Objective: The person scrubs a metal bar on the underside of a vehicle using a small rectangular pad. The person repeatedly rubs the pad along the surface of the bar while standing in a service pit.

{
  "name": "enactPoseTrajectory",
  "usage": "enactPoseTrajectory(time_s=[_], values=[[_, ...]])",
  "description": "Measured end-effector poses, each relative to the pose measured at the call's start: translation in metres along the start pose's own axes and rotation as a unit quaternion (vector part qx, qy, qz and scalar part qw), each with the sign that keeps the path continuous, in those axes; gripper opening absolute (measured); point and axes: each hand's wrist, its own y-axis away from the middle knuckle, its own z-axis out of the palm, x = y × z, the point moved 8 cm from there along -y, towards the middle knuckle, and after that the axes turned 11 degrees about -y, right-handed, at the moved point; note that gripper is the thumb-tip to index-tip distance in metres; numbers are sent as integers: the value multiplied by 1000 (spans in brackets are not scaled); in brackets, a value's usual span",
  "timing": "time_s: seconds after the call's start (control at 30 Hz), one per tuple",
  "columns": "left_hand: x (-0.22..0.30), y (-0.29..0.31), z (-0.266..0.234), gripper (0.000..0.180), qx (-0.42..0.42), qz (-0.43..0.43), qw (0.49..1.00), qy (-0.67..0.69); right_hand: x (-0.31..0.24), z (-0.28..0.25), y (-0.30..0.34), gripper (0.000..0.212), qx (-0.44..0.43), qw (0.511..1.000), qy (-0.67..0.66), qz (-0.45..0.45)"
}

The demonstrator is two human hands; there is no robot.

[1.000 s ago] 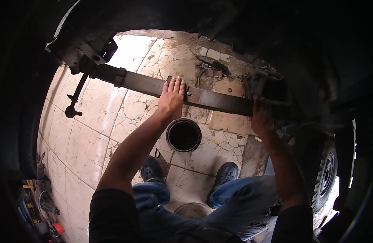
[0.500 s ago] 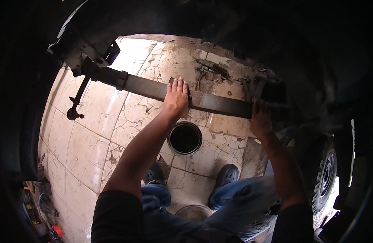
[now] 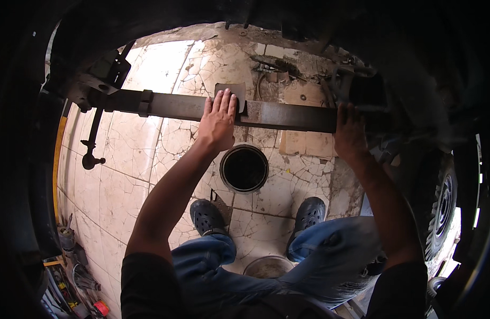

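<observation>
A long flat dark metal bar (image 3: 176,106) runs across in front of me, with a band around its left part. My left hand (image 3: 218,121) lies on the bar near its middle, fingers stretched out and pressed flat on a thin greyish-brown sheet (image 3: 231,89). The sheet curls up past the bar's far edge; its material I cannot make out. At the bar's darker right part, my right hand (image 3: 351,130) has its fingers bent over the bar, partly lost in shadow.
Below the bar stands a round dark-mouthed bucket (image 3: 244,168) on cracked tiles. A rod with a ball-shaped end (image 3: 91,161) hangs at left. Cardboard (image 3: 303,142) lies beyond; a tyre (image 3: 441,207) stands at right, tools (image 3: 69,292) at lower left.
The view has shifted a little. My left hand has moved slightly left along the bar, and more of the sheet shows past the far edge. My right hand stays on the bar.
</observation>
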Motion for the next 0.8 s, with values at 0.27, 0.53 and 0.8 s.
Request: enactPoseTrajectory(time_s=[0.27, 0.53, 0.8], values=[[13, 43, 4, 83, -4, 26, 1000, -8, 9, 3, 1, 69, 15, 1000, -10, -4], [4, 5, -4, 85, -31, -10, 999, -30, -3, -6, -4, 73, -29, 999, -22, -3], [6, 22, 4, 82, 2, 4, 1000, -14, 0, -2, -3, 82, -31, 999, -34, 3]])
